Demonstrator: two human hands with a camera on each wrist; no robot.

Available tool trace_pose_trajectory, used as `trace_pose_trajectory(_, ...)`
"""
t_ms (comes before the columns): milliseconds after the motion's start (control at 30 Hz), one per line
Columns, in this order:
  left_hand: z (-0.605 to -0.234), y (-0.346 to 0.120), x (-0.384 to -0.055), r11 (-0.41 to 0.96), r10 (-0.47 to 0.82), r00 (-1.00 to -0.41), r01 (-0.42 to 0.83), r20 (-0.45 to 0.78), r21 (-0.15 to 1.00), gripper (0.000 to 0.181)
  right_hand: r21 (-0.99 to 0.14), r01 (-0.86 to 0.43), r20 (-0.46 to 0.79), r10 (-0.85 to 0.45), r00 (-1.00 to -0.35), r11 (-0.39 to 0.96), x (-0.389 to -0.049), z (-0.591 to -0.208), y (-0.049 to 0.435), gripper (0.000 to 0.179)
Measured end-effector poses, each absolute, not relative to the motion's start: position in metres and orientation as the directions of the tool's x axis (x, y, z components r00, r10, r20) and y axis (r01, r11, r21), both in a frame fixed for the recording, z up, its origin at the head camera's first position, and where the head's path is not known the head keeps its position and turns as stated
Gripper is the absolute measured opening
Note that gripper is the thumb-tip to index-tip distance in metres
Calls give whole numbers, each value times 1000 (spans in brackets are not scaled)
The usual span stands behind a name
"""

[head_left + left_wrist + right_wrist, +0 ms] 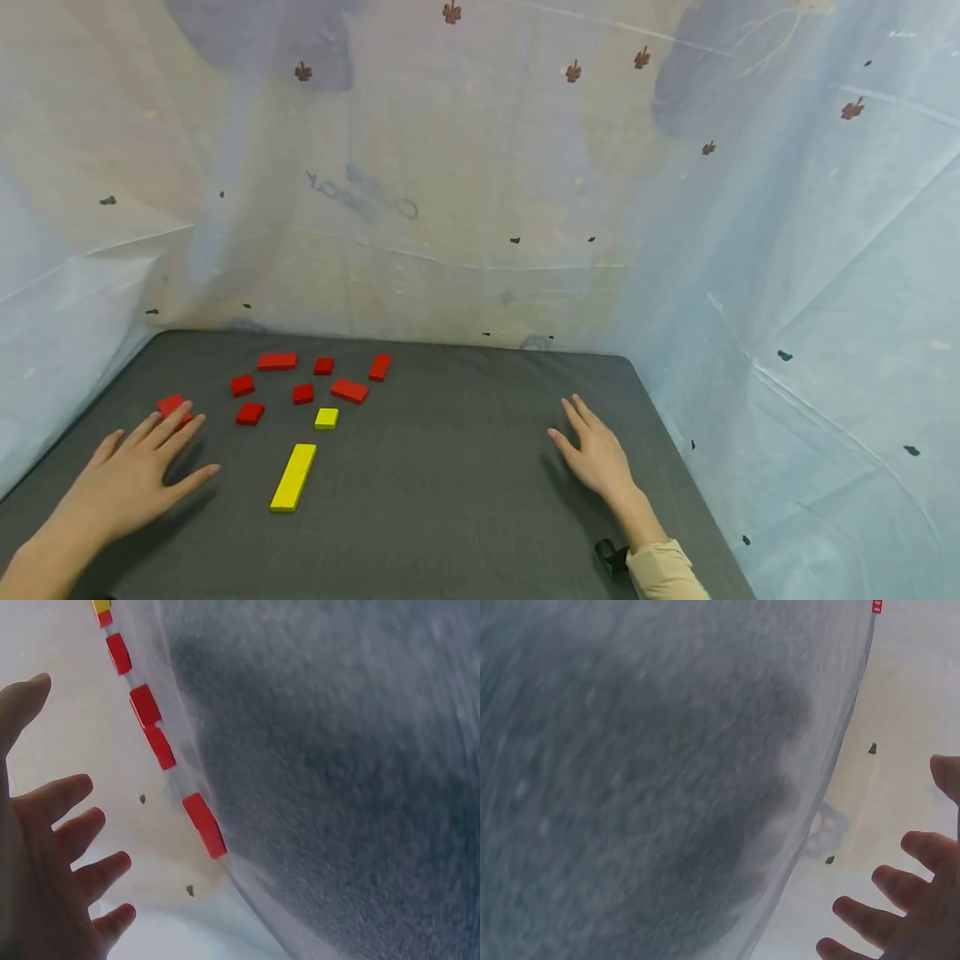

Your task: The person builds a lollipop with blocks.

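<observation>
My left hand [135,483] hovers over the left side of the grey table with its fingers spread, holding nothing. Its fingertips overlap a red block [171,405] in the head view, partly hiding it. To the right of that hand lies a long yellow block [293,477], with a small yellow block [326,418] beyond it. My right hand [597,457] is held above the right side of the table, fingers extended and nothing in them. In the left wrist view the left hand [52,870] has its fingers apart; the right wrist view shows the right hand [922,907] likewise.
Several red blocks lie scattered at the back left, among them a long one [277,362], a tilted one [349,391] and a small square one [303,393]. A pale printed curtain [465,183] surrounds the grey table [465,500] at the back and sides.
</observation>
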State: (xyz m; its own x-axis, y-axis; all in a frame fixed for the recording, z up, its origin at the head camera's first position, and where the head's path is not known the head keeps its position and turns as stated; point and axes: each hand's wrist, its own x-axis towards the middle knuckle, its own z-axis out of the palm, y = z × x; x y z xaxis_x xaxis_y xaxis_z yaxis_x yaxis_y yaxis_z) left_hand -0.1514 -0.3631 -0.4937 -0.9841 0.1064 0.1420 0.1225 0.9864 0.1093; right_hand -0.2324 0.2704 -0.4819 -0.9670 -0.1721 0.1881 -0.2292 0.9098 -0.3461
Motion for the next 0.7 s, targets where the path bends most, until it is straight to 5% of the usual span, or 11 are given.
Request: trace_pose_trajectory(700,-483,-315,-155,902,283,-859,390,427,186,63,-475,-400,344,-253,-904,784,-239,-470,187,55)
